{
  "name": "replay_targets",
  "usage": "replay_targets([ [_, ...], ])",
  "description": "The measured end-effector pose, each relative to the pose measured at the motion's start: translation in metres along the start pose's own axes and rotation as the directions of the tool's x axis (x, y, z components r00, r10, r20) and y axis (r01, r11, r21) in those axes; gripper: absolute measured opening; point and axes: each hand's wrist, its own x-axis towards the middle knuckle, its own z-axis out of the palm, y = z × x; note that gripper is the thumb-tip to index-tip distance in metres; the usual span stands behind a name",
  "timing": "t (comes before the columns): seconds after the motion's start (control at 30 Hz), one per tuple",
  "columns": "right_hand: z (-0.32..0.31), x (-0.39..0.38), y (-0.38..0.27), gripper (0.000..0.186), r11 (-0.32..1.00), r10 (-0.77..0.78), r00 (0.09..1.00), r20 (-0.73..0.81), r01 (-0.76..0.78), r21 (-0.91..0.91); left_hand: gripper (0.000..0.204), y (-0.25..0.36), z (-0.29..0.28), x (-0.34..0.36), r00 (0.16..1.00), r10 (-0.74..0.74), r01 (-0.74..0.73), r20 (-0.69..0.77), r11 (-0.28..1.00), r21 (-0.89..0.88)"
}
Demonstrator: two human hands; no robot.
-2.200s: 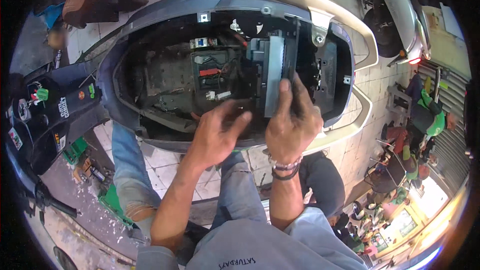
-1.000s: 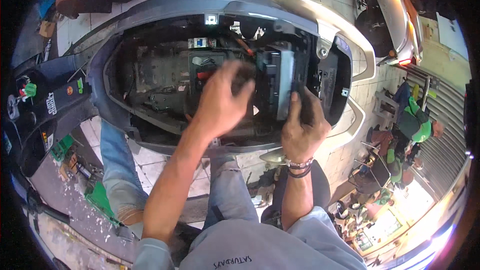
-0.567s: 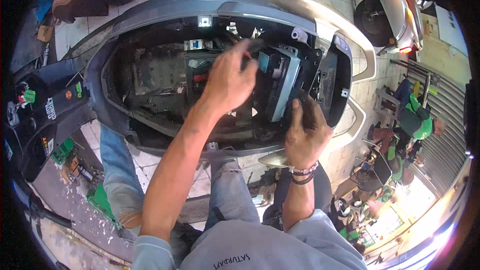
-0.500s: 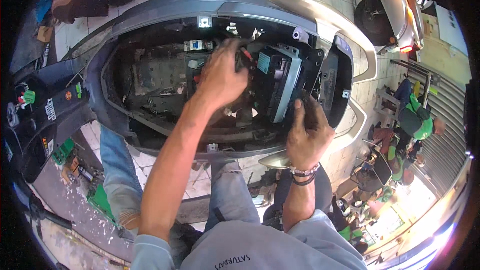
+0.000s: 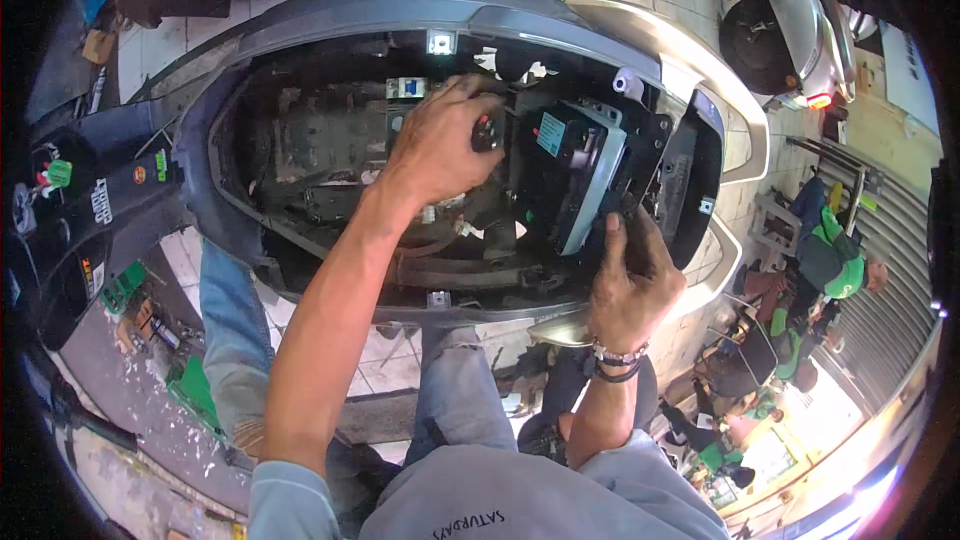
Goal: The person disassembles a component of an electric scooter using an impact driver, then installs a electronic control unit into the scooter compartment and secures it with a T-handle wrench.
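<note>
Below me lies the open underseat body of a scooter [image 5: 330,2], its long oval rim facing up. Inside it, my left hand [image 5: 445,140] is closed around a dark, round-ended object [image 5: 487,133] with a red mark; most of it is hidden in the fist. To the right sits a tilted black box [image 5: 543,185] with a light-grey edge [image 5: 592,190] and a pale label [image 5: 550,135]. My right hand [image 5: 635,285] is at the near right of the box, thumb and fingers pinching at a dark bracket; what exactly they hold cannot be made out.
Metal clips [image 5: 440,42] sit along the rim, and a pale grab rail [image 5: 755,130] curves round the tail. A stickered dark panel [image 5: 100,190] is at the left. Another motorcycle [image 5: 790,10] stands far right. People [image 5: 840,250] sit near a shutter [image 5: 890,300].
The view has shifted slightly, moving the scooter body a little to the right. My left hand has turned, bringing the dark object's round end into view. My right hand stays by the bracket.
</note>
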Motion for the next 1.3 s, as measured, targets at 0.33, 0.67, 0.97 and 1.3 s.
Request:
replay_targets([
  [0.33,0.015,0.024,0.003,0.029,0.994,-0.027,0.986,0.167,0.045,-0.102,0.036,0.006,-0.009,0.0,0.998,-0.049,0.052,0.026,0.989,-0.136],
  [0.67,0.021,0.024,-0.003,0.026,0.992,-0.121,0.992,0.036,0.123,-0.042,0.044,0.008,0.0,0.002,0.999,0.036,-0.036,-0.007,0.997,-0.071],
  [0.97,0.03,0.03,-0.013,0.041,0.964,-0.102,0.937,0.333,0.176,-0.201,0.049,0.001,0.009,-0.003,1.0,0.021,-0.023,-0.024,0.995,-0.099],
  [1.3,0.04,0.024,-0.013,0.04,0.946,-0.179,0.929,0.325,0.253,-0.203,0.053,0.001,-0.007,-0.012,0.999,-0.038,0.039,0.012,0.986,-0.16],
])
